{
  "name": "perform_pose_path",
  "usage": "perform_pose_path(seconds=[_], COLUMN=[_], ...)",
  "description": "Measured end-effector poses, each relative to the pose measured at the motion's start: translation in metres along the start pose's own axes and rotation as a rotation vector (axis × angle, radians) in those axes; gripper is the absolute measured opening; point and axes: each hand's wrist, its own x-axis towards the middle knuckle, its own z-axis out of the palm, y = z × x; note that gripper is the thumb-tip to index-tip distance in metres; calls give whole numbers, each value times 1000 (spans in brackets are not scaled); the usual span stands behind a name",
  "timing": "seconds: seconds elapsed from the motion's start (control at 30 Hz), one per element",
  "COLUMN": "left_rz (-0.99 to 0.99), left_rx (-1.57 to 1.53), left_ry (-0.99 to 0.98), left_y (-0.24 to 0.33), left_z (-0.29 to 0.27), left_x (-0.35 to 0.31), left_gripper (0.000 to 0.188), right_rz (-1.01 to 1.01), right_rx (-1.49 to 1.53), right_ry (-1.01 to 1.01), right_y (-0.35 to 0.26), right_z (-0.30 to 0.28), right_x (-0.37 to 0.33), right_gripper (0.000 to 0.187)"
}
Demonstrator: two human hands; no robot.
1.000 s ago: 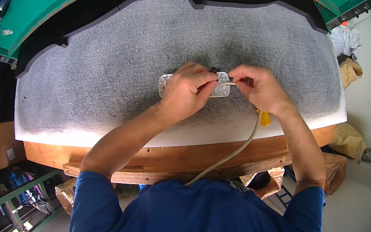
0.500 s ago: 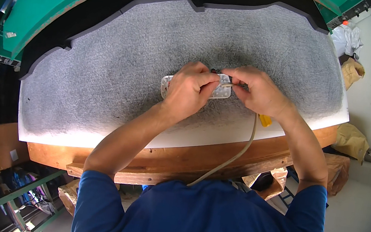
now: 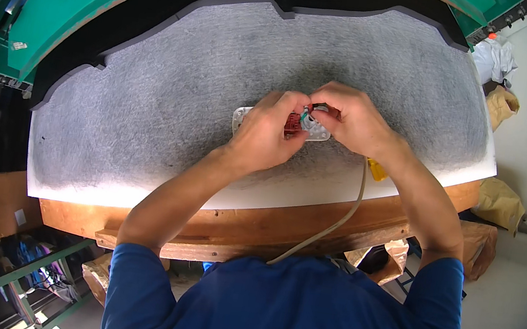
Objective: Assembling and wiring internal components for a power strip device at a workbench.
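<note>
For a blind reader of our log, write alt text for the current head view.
A person's left hand and right hand work close together at an open white plastic casing, red parts showing between them, on a scuffed grey sheet. A pale cable curves from beneath the right hand toward the blue shirt.
</note>
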Motion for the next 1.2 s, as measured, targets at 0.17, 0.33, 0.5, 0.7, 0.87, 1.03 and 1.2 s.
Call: perform_pose_path(seconds=[0.17,0.33,0.5,0.7,0.87,1.03,1.2], left_rz=[29,85,76,105,105,119,109], left_rx=[-73,-10,-7,-17,-10,-29,-45], left_ry=[-17,-51,-32,-27,-15,-35,-27], left_y=[-1,-10,-10,-14,-15,-15,-15], left_z=[-5,-8,-7,-4,-5,-5,-4], left_x=[-1,1,1,3,1,1,1], left_gripper=[45,40,36,31,28,24,23], right_rz=[17,70,-28,-30,-58,64,102], right_rx=[69,105,-98,-84,-170,-57,63], right_ry=[2,-40,-64,-40,-54,-97,-128], right_y=[3,-4,-9,-9,-20,-19,-13], right_z=[-1,-5,-4,-5,-7,-8,-7], right_x=[-1,0,7,0,0,-1,-3], right_gripper=[18,18,16,21,19,17,17])
